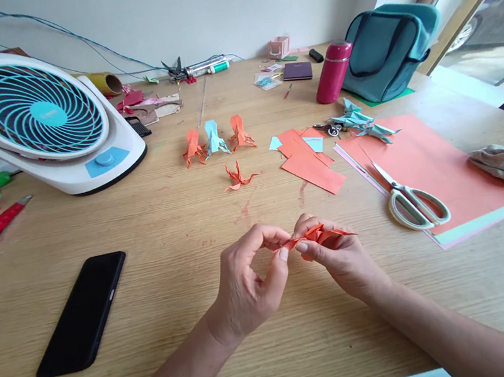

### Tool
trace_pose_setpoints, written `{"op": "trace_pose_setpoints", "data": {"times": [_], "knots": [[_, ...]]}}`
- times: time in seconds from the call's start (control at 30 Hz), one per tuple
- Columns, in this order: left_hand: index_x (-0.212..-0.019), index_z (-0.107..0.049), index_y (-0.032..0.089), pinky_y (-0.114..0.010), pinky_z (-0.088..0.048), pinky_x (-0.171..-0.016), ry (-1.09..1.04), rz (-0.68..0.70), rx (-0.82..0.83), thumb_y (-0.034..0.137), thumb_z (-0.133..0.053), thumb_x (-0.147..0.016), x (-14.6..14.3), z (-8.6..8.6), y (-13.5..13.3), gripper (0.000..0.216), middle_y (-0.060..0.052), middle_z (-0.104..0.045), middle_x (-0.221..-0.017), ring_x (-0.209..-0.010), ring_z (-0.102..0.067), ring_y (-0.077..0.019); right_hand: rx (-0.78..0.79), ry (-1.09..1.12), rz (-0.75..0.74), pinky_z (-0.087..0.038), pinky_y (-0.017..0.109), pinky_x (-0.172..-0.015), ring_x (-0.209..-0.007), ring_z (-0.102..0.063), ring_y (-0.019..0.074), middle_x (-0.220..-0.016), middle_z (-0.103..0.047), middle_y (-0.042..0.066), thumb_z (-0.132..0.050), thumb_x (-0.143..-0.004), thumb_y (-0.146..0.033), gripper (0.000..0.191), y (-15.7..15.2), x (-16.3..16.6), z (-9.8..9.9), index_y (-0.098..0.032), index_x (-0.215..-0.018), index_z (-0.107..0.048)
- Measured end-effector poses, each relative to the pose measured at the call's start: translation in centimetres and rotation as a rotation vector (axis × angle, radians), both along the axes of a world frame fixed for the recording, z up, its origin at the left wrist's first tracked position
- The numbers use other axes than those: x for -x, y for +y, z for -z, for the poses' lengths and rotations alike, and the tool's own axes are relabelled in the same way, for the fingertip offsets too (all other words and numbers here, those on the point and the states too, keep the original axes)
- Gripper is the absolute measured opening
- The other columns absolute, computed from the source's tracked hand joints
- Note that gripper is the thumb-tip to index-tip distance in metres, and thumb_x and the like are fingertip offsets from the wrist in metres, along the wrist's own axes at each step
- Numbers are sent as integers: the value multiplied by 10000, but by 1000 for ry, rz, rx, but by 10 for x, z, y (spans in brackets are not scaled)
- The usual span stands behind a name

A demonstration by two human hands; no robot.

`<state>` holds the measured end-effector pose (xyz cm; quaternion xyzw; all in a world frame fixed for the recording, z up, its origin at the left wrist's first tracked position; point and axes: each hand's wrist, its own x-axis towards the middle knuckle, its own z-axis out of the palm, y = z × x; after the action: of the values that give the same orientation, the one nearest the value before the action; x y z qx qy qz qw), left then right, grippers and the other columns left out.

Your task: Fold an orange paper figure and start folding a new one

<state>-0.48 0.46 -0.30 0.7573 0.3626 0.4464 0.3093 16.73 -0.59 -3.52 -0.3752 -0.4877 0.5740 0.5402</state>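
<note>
Above the front part of the wooden table, an orange origami figure (pixel 317 234) is held between both hands. My left hand (pixel 254 277) pinches a thin pointed leg at its left end between thumb and forefinger. Around the folded middle, my right hand (pixel 339 257) is closed, thumb on the near side; its other fingers are partly hidden behind the paper. Beyond the hands lies a small orange origami piece with curled legs (pixel 239 178). Farther back stand two orange origami figures (pixel 193 147) and a light-blue one (pixel 214 138) in a row.
White-handled scissors (pixel 414 204) rest on orange paper sheets (pixel 418 149) at the right, near orange scraps (pixel 308 163) and blue origami figures (pixel 355 115). A black phone (pixel 83 314) and a fan (pixel 49 118) occupy the left. A pink bottle (pixel 334 72) and teal bag (pixel 388 52) stand behind.
</note>
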Motion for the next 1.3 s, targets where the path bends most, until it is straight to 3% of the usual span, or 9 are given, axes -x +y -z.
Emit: {"op": "trace_pose_setpoints", "data": {"times": [0.13, 0.27, 0.37, 0.57, 0.87, 1.3], "knots": [[-823, -636, 163, -224, -484, -685, -17, 8, 271, 174, -586, -872, -1, -4, 4, 71, 4, -657, -754, -704, -609, -109, 7, -13, 15, -395, 260, -611, -677, -487, 120, -768, -577, -13, -786, -815, -330, 127, 1, 0, -2, -239, -824, -698], [-766, -612, 154, -228, -376, -574, -31, 137, 606, 261, -572, -871, 2, -7, 10, 155, 25, -540, -661, -618, -473, -96, 1, -47, 5, -394, 262, -598, -671, -490, 124, -761, -577, -11, -792, -805, -356, 184, 0, 0, -2, -225, -791, -663], [-725, -578, 156, -233, -328, -569, -92, 182, 742, 286, -578, -844, 3, -8, 13, 177, 33, -489, -651, -610, -412, -90, -27, -79, -5, -402, 268, -611, -679, -497, 129, -762, -579, -6, -762, -835, -374, 181, 1, 1, -3, -222, -794, -672], [-741, -618, 151, -243, -330, -601, -213, 187, 863, 318, -641, -788, 2, -4, 15, 174, 28, -500, -655, -626, -407, -94, -75, -86, -7, -429, 277, -631, -689, -523, 137, -771, -603, 4, -729, -868, -374, 171, 2, 1, -7, -227, -794, -683], [-739, -635, 152, -248, -393, -634, -348, 208, 1000, 338, -699, -735, -2, 0, 13, 197, 8, -531, -695, -644, -439, -96, -12, -56, -4, -451, 264, -584, -624, -502, 122, -743, -581, -3, -729, -858, -425, 223, 0, 6, -8, -219, -795, -671], [-757, -636, 151, -246, -373, -638, -348, 164, 945, 300, -664, -782, -4, 7, 9, 154, 27, -526, -671, -641, -446, -91, -56, -69, 55, -454, 279, -611, -648, -523, 136, -724, -597, 0, -765, -828, -379, 166, 0, 5, -5, -227, -788, -714]]}}
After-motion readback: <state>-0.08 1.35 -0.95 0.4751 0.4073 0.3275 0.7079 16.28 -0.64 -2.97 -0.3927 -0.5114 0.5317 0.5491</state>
